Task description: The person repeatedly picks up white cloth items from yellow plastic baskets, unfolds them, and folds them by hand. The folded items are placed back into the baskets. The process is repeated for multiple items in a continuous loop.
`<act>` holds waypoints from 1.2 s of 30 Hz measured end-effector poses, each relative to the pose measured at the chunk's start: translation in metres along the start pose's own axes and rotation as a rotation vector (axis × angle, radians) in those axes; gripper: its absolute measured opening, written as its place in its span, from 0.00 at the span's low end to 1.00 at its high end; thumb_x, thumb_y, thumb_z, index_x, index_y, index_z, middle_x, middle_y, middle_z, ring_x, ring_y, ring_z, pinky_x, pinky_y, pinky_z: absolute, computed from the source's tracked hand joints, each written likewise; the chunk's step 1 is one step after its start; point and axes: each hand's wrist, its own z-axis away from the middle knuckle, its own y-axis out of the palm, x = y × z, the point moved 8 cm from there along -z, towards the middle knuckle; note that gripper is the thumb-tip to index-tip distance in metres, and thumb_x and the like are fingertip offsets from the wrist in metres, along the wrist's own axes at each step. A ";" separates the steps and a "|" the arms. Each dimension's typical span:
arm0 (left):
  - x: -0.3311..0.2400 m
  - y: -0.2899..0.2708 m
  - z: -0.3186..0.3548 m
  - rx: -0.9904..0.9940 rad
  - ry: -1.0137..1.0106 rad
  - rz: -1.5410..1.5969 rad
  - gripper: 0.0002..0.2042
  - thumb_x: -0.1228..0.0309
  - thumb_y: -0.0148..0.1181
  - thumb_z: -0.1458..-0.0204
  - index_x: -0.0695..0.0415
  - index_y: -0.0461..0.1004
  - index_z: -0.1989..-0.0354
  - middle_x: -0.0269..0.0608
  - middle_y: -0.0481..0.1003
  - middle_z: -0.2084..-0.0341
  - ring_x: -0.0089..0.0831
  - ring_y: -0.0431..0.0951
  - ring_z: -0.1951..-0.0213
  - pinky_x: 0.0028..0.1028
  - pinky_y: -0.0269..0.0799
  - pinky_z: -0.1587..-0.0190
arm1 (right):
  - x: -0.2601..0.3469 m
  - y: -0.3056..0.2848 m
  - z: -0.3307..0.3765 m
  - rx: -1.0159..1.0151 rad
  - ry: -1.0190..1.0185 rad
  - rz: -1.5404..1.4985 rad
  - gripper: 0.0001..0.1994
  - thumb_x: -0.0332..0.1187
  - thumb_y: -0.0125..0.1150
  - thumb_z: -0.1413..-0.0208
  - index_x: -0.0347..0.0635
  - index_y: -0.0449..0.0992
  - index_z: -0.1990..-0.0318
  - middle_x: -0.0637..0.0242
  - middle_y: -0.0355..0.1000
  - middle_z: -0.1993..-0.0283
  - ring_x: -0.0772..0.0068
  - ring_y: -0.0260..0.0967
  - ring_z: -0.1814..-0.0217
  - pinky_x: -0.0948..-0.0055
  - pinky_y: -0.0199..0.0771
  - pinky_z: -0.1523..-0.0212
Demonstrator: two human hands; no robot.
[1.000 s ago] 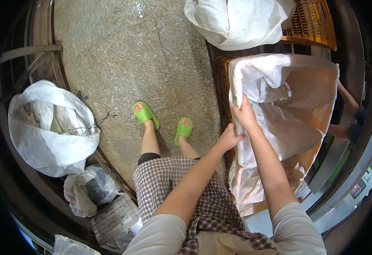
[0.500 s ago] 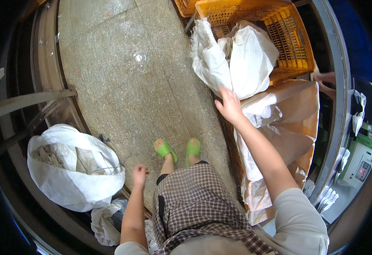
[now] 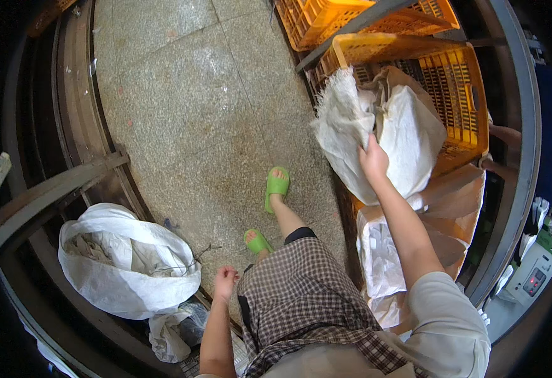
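White woven plastic made up the sack (image 3: 408, 142) I was watching over the head feed, which lay on the right of the scene, partly inside the yellow slotted crate (image 3: 468, 110) and draped over its left rim. Half a second earlier the right hand (image 3: 373, 156) had only been reaching toward it, and now its thumb and fingers were pinching a fold, so the work had passed from the white liner (image 3: 377, 249) in the nearer crate to this sack. The left hand (image 3: 226, 282) hung beside the checked apron (image 3: 307, 293), fingers loosely bent and, as far as I could see, empty.
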 end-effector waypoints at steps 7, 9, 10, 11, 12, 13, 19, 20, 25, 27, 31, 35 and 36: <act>-0.207 0.124 -0.002 0.060 0.360 -0.252 0.13 0.72 0.57 0.49 0.64 0.68 0.57 0.40 0.73 0.66 0.26 0.72 0.64 0.26 0.69 0.58 | 0.018 -0.061 0.015 0.078 0.000 -0.120 0.18 0.35 0.57 0.52 0.42 0.66 0.53 0.51 0.72 0.73 0.46 0.70 0.72 0.53 0.68 0.72; -0.277 0.180 -0.004 0.194 0.506 -0.043 0.20 0.66 0.61 0.53 0.63 0.67 0.54 0.48 0.74 0.59 0.35 0.76 0.59 0.32 0.70 0.58 | 0.048 -0.048 0.028 0.147 -0.018 -0.161 0.16 0.33 0.56 0.53 0.39 0.66 0.55 0.51 0.72 0.71 0.46 0.70 0.71 0.54 0.69 0.70; -0.311 0.200 -0.009 0.173 0.580 -0.120 0.25 0.65 0.62 0.54 0.62 0.62 0.49 0.51 0.69 0.53 0.38 0.71 0.53 0.33 0.67 0.52 | 0.064 -0.034 0.033 0.221 -0.021 -0.178 0.16 0.32 0.55 0.53 0.38 0.66 0.56 0.50 0.72 0.69 0.47 0.71 0.69 0.54 0.69 0.69; -0.339 0.215 -0.011 0.159 0.652 -0.193 0.31 0.64 0.63 0.55 0.62 0.58 0.44 0.54 0.65 0.46 0.41 0.67 0.46 0.34 0.64 0.46 | 0.084 -0.021 0.042 0.279 -0.048 -0.189 0.18 0.31 0.56 0.55 0.38 0.65 0.55 0.50 0.71 0.66 0.47 0.71 0.66 0.54 0.70 0.67; -0.365 0.226 -0.015 0.156 0.712 -0.147 0.35 0.64 0.64 0.56 0.63 0.54 0.42 0.57 0.60 0.44 0.44 0.61 0.42 0.34 0.59 0.43 | 0.102 -0.006 0.052 0.357 -0.060 -0.207 0.19 0.30 0.56 0.56 0.38 0.64 0.54 0.50 0.70 0.63 0.48 0.71 0.63 0.55 0.70 0.65; -0.391 0.232 -0.020 0.157 0.790 -0.086 0.39 0.63 0.65 0.56 0.63 0.49 0.39 0.60 0.55 0.41 0.46 0.55 0.37 0.35 0.54 0.39 | 0.123 0.008 0.058 0.390 -0.078 -0.238 0.21 0.30 0.56 0.56 0.38 0.62 0.52 0.50 0.69 0.61 0.48 0.70 0.61 0.55 0.70 0.63; -0.435 0.171 -0.100 -0.139 0.624 -0.216 0.24 0.71 0.58 0.59 0.63 0.63 0.51 0.56 0.69 0.57 0.46 0.69 0.53 0.38 0.63 0.49 | 0.222 0.070 0.078 0.532 -0.189 -0.427 0.26 0.37 0.65 0.62 0.37 0.64 0.54 0.51 0.65 0.55 0.50 0.68 0.56 0.58 0.70 0.59; -0.437 0.157 -0.110 -0.198 0.651 -0.315 0.19 0.72 0.56 0.59 0.63 0.65 0.55 0.54 0.72 0.62 0.47 0.72 0.58 0.39 0.65 0.53 | 0.233 0.074 0.079 0.526 -0.205 -0.444 0.25 0.37 0.65 0.61 0.37 0.65 0.56 0.51 0.66 0.55 0.50 0.68 0.57 0.58 0.70 0.60; -0.421 0.096 -0.137 -0.277 0.775 -0.187 0.15 0.72 0.57 0.58 0.63 0.69 0.60 0.54 0.72 0.65 0.48 0.72 0.61 0.38 0.66 0.56 | 0.283 0.088 0.092 0.704 -0.295 -0.434 0.15 0.40 0.60 0.53 0.37 0.67 0.67 0.54 0.69 0.63 0.52 0.70 0.63 0.57 0.70 0.67; -0.414 0.072 -0.144 -0.286 0.717 -0.223 0.15 0.72 0.57 0.58 0.63 0.68 0.61 0.54 0.72 0.66 0.48 0.73 0.61 0.38 0.66 0.56 | 0.298 0.088 0.099 0.745 -0.313 -0.482 0.12 0.39 0.56 0.51 0.38 0.69 0.69 0.55 0.69 0.66 0.53 0.70 0.63 0.58 0.70 0.66; -0.412 0.013 -0.155 -0.301 0.665 -0.335 0.14 0.72 0.58 0.57 0.63 0.68 0.61 0.54 0.73 0.66 0.50 0.73 0.61 0.38 0.67 0.56 | 0.317 0.077 0.101 0.497 -0.326 -0.742 0.09 0.33 0.56 0.54 0.36 0.70 0.68 0.54 0.69 0.68 0.52 0.69 0.64 0.60 0.68 0.64; -0.393 -0.040 -0.172 -0.282 0.554 -0.489 0.15 0.65 0.59 0.56 0.62 0.71 0.62 0.54 0.74 0.65 0.51 0.73 0.60 0.39 0.67 0.56 | 0.329 0.097 0.104 0.526 -0.178 -0.921 0.08 0.28 0.55 0.57 0.36 0.69 0.69 0.57 0.68 0.67 0.58 0.68 0.63 0.65 0.67 0.63; -0.388 -0.052 -0.177 -0.280 0.551 -0.531 0.16 0.64 0.59 0.56 0.62 0.71 0.62 0.54 0.74 0.64 0.51 0.73 0.60 0.39 0.67 0.55 | 0.328 0.106 0.106 0.614 -0.093 -0.940 0.07 0.26 0.55 0.58 0.36 0.69 0.69 0.59 0.68 0.68 0.61 0.68 0.63 0.67 0.67 0.64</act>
